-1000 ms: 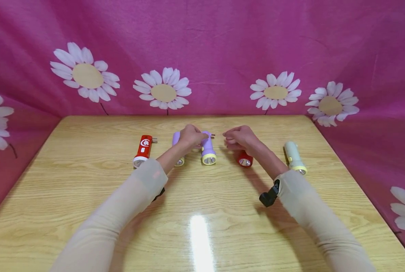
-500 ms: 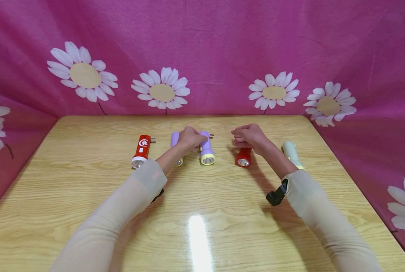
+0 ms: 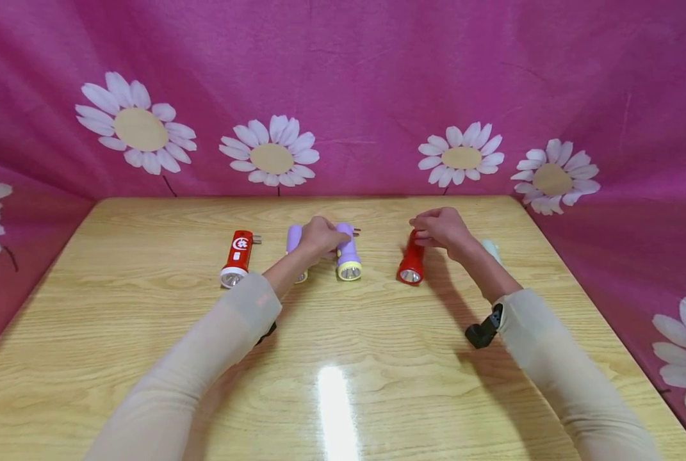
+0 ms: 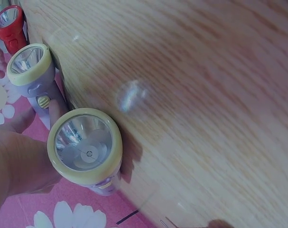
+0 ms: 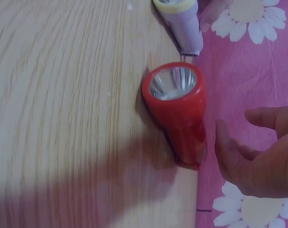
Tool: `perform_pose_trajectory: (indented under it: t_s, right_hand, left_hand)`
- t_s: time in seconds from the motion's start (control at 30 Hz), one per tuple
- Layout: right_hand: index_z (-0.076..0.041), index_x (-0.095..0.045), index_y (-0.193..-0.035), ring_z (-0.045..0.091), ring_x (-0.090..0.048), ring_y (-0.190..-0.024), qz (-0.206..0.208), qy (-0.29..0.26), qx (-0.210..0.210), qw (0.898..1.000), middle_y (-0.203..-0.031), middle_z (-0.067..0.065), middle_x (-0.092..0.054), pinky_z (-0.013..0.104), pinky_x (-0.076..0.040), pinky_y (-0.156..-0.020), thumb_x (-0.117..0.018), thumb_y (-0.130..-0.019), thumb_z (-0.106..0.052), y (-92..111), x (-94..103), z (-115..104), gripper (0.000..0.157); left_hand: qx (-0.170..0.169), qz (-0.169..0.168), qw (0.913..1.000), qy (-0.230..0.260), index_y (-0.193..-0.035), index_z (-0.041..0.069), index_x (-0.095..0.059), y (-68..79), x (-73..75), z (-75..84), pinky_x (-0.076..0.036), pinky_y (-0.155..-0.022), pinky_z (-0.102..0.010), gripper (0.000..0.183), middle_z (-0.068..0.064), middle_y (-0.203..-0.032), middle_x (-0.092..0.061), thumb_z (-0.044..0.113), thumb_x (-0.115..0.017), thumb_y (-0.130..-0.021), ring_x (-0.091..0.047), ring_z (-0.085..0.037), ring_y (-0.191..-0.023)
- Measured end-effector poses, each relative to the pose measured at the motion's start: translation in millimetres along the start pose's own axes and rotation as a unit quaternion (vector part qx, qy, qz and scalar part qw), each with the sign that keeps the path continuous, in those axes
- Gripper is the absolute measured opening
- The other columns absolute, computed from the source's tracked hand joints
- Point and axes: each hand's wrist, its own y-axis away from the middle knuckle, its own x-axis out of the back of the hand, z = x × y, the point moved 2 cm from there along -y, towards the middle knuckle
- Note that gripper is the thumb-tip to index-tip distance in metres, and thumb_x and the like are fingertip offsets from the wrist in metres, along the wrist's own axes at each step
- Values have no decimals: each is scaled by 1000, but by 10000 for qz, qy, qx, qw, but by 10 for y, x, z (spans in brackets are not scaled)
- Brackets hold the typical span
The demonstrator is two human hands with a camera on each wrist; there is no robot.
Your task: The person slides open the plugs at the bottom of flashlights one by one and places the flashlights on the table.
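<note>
Several flashlights lie in a row on the wooden table. In the head view my left hand (image 3: 321, 237) pinches the body of a lavender flashlight (image 3: 347, 253) with a cream rim; its prongs point right. A second lavender flashlight (image 3: 294, 238) lies left of it, partly hidden by this hand. My left wrist view shows thumb and finger either side of the pinched flashlight (image 4: 34, 73). By the tail of a red flashlight (image 3: 412, 259) is my right hand (image 3: 448, 229). The right wrist view shows its fingers apart, with a gap to the red flashlight (image 5: 177, 104).
A red flashlight with a white rim (image 3: 237, 256) lies at the left, prongs to the right. Behind the right forearm, a pale green flashlight (image 3: 492, 250) is mostly hidden. A pink daisy-print cloth (image 3: 366, 96) rises behind the wooden table (image 3: 147, 333).
My right hand has moved right, off the red flashlight, uncovering its body; the forearm now covers most of the pale green one. The left hand has kept its hold on the lavender flashlight.
</note>
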Motion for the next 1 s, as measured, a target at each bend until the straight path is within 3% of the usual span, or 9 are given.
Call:
perform_pose_trajectory:
  t_s: [0.3, 0.53, 0.77, 0.9, 1.0]
  right_hand:
    - [9, -40, -130, 25, -60, -94, 294, 385, -81, 9988, -124, 23, -48, 39, -46, -88, -56, -92, -18, 43, 181, 84, 50]
    - [11, -45, -125, 9, -62, -68, 297, 329, -335, 9985, -106, 19, -52, 35, -50, -81, -60, -89, -19, 45, 250, 175, 50]
    - [13, -45, -115, 17, -64, -66, 36, 175, -409, 9990, -89, 17, -55, 36, -52, -76, -68, -83, -22, 89, 219, 202, 52]
    - [11, -46, -104, 16, -63, -59, -46, 76, -500, 9987, -75, 11, -57, 35, -54, -70, -69, -82, -20, 72, 184, 236, 44]
    - [9, -45, -105, 16, -63, -63, -66, 232, -633, 9977, -76, 10, -58, 36, -53, -75, -67, -84, -22, 51, 157, 280, 43]
  left_hand:
    - [10, 59, 10000, -76, -95, -1, -56, -12, -23, 12, -55, -64, -29, 27, -15, -95, -60, 12, -73, -78, -63, -25, -85]
    - [23, 43, 9999, -136, -97, -2, -54, -14, -19, 10, -55, -64, -28, 30, -15, -96, -59, 12, -73, -78, -63, -24, -85]
    - [31, 28, 9999, -152, -97, -3, -56, 10, -21, 25, -55, -65, -29, 27, -15, -97, -59, 11, -71, -79, -63, -25, -85]
    - [87, 14, 9999, -137, -100, -3, -57, 13, -24, 33, -55, -66, -30, 28, -15, -99, -59, 11, -70, -79, -64, -25, -86]
    - [118, 7, 9998, -154, -101, -3, -57, 13, -25, 36, -55, -65, -29, 28, -15, -100, -59, 11, -70, -80, -64, -25, -86]
